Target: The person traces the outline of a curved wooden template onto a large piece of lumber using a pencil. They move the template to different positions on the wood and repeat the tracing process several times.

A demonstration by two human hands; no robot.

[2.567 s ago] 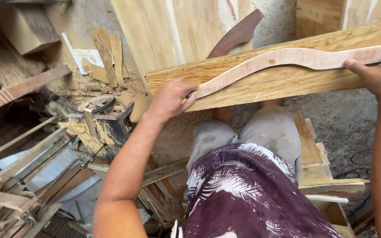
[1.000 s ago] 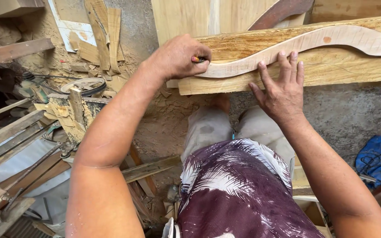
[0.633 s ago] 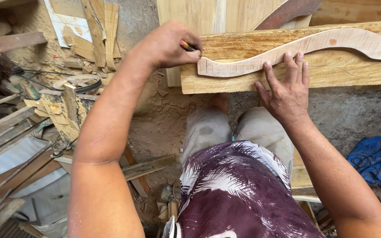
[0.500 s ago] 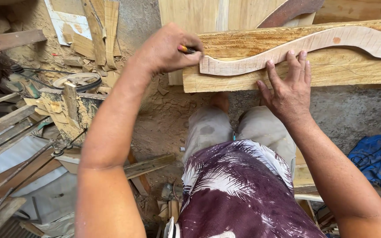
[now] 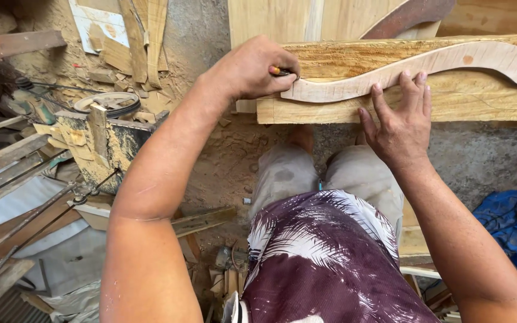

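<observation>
A rough yellow wooden plank (image 5: 462, 98) lies across in front of me at waist height. On it rests a thin, pale, wavy wooden template (image 5: 426, 64). My left hand (image 5: 257, 69) is shut on a short pencil (image 5: 280, 72), its tip at the template's left end. My right hand (image 5: 401, 119) lies flat with spread fingers, pressing the template's lower edge against the plank.
A sawdust-covered machine with a belt wheel (image 5: 106, 128) stands at the left. Wood offcuts (image 5: 139, 36) lean at the back. Metal bars and planks (image 5: 13, 179) pile up lower left. A blue cloth (image 5: 513, 230) lies on the floor at right.
My right hand slid from the template's far right end to near its left end. My left hand carried the pencil around the template's left tip. The view shifted slightly.
</observation>
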